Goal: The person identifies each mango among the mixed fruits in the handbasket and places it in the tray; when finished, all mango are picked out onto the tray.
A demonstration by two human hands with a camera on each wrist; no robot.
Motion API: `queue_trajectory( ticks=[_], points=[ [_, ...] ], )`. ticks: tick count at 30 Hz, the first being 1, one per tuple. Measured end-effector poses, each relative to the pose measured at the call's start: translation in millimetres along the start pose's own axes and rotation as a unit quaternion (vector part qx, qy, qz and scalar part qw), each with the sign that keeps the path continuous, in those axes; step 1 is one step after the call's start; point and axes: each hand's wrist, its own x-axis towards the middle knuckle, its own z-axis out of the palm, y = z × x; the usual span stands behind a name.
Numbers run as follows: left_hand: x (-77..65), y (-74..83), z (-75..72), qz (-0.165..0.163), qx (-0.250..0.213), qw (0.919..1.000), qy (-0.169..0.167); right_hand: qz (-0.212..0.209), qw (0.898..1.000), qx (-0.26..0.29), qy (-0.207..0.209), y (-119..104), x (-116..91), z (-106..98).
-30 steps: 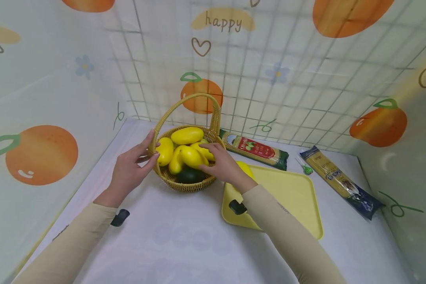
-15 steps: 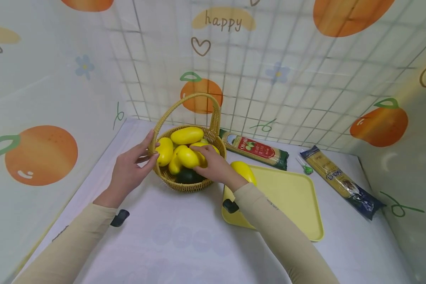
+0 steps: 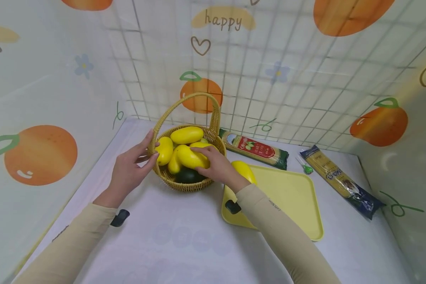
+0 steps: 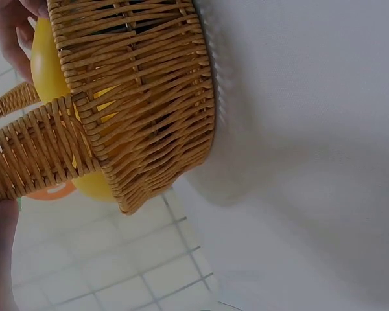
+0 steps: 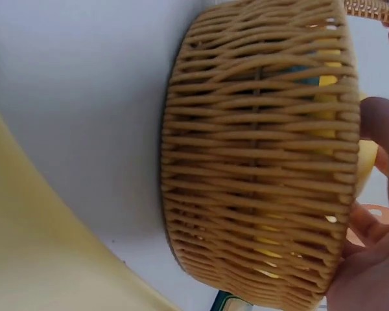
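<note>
A wicker basket with a tall arched handle holds several yellow mangoes and a dark green fruit. My left hand pinches the foot of the handle on the left side; the left wrist view shows the basket's woven wall close up. Reaching over the right rim, my right hand grips a mango lying on top of the pile, thumb low and fingers across its upper side. In the right wrist view the basket wall hides most of that mango.
Right of the basket lies a yellow tray with one mango at its left corner, partly behind my right wrist. A green pasta packet lies behind it, a blue-ended packet to the right, and a small green-tipped item between them.
My right hand has shifted slightly left and its fingers have come round the top mango, which has turned a little. More of the tray's mango shows. The left hand has stayed put.
</note>
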Motion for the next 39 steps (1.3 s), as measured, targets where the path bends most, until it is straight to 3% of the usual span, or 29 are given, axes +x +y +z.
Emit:
queue_trajectory(
  ticks=[9,21,31,39],
  points=[
    [-0.4,-0.4,0.5,-0.006,-0.003,1.0000,-0.002,0.021,0.997,0.052,0.059,-3.1,-18.8,-6.7],
    [-0.6,0.6,2.3,-0.003,-0.006,1.0000,0.006,0.038,0.990,0.076,0.112,15.0,-79.5,-48.2],
    [-1.1,-1.3,2.7,-0.002,-0.012,0.9999,0.004,0.094,0.986,0.041,0.133,67.6,-140.8,-72.6],
    [-0.4,-1.0,2.1,0.001,-0.008,0.9999,0.009,0.178,0.976,-0.001,0.125,113.2,-174.8,-83.1]
  ],
)
